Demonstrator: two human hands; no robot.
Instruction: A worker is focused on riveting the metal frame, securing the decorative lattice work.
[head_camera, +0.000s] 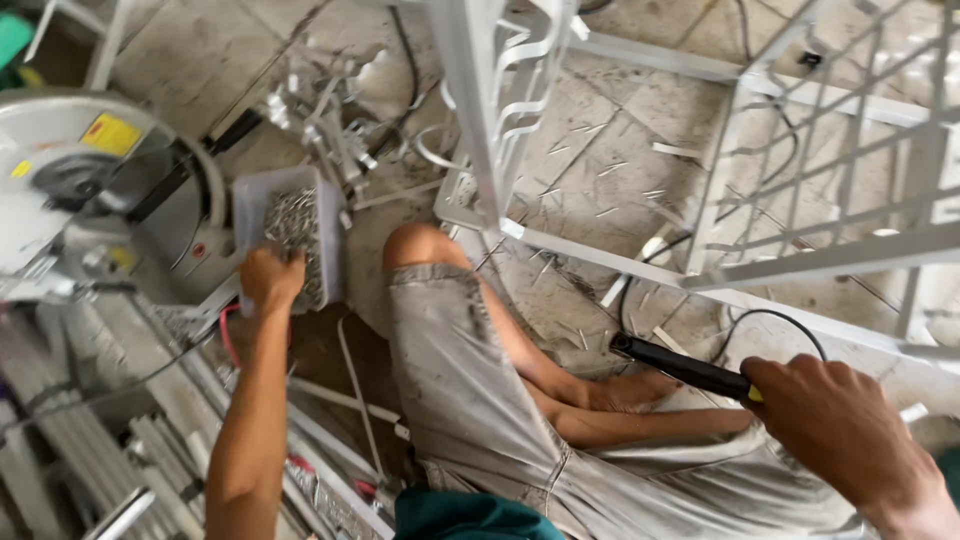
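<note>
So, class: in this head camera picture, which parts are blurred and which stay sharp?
Head view: the white metal frame and chop saw smear with motion blur; the left hand in the tub of screws and right hand holding the black tool look sharper; daylight is soft and even.

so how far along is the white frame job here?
Done: the white metal frame already stands assembled with its lattice bars in place, and offcuts litter the floor. In hand: the left hand reaches into the grey tub of small metal pieces, while the right hand grips a black tool handle with a cable. Left: unclear; long bars lie unused beside the chop saw.
</note>
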